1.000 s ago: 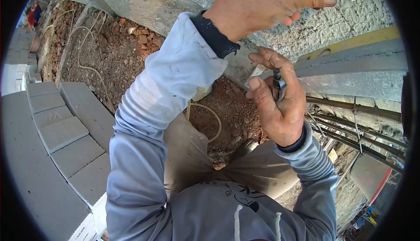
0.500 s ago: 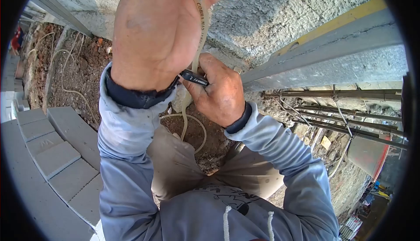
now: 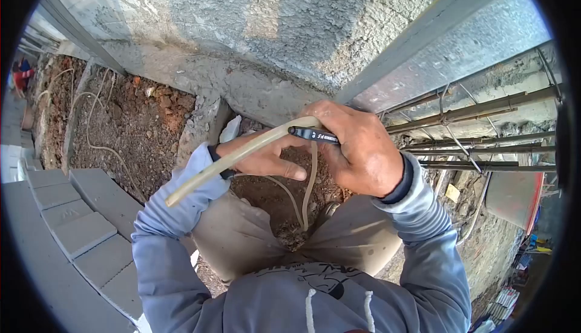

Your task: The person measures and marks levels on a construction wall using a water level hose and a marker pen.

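Note:
My right hand (image 3: 366, 148) is closed on a translucent, yellowish hose (image 3: 242, 151), pinching it near the fingertips. The same hand also holds a slim black pen-like thing with white lettering (image 3: 311, 134). One free end of the hose extends over my left forearm, toward the lower left. From my right hand its other part hangs down between my knees and loops near the ground. My left hand (image 3: 263, 157) is behind and under the hose, its thumb stretched out; its fingertips are partly hidden by the hose and my right hand.
Grey blocks (image 3: 78, 227) are stacked at my left. A rough concrete wall (image 3: 290, 18) rises ahead, with a metal post (image 3: 436, 36) leaning at the right. Steel rebars (image 3: 478, 145) jut out beyond it. Another thin hose (image 3: 91, 118) lies on the soil at the left.
My left hand has come down from near the camera and off the upper hose. The hose's free end now droops to the left. My right hand has shifted right, still holding hose and black thing.

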`<state>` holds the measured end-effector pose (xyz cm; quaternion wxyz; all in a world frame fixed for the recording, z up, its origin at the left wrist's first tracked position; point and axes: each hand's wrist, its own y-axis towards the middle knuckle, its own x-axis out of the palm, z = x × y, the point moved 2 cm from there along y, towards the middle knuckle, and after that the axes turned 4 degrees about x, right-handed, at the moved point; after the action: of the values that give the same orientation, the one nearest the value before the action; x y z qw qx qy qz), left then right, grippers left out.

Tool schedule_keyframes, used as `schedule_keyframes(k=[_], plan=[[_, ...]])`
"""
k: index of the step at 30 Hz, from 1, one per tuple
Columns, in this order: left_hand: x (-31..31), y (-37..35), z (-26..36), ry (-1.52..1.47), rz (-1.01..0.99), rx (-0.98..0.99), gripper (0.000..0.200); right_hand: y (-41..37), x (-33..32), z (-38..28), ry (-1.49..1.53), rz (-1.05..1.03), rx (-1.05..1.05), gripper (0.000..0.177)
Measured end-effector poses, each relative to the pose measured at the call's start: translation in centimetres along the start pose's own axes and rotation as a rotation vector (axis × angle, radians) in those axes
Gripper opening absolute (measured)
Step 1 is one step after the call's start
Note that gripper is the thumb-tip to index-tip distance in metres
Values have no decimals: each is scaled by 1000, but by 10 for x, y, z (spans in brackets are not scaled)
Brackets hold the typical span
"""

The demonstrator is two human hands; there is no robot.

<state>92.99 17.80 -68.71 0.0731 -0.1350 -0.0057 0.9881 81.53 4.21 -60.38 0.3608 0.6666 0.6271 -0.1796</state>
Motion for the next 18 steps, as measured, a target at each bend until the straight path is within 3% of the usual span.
schedule_keyframes(k=[1, 2, 5, 9, 11, 12, 14, 17, 18], plan=[[14, 8, -13, 156, -124, -77, 73, -5, 2, -3, -3, 25, 6, 38], [31, 11, -47, -56, -94, -44, 61, -10, 5, -4, -5, 19, 56, 40], [44, 18, -21, -283, 105, -3, 39, -25, 5, 1, 37, 52, 68, 43], [49, 25, -48, -84, 39, -59, 33, -48, -5, 22, 119, 153, -25, 43], [47, 30, -42, 79, 38, -66, 30, -58, -12, 29, 229, 208, -68, 26], [45, 34, -34, 86, 29, -64, 30, -62, -12, 32, 226, 219, -67, 26], [42, 39, -24, 303, 32, -153, 24, -70, -11, 38, 337, 292, 60, 14], [53, 44, -27, 325, -20, -117, 25, -72, -22, 29, 695, 388, 427, 12], [58, 48, -32, 188, 42, -46, 13, -71, -24, 29, 612, 351, 452, 13]])
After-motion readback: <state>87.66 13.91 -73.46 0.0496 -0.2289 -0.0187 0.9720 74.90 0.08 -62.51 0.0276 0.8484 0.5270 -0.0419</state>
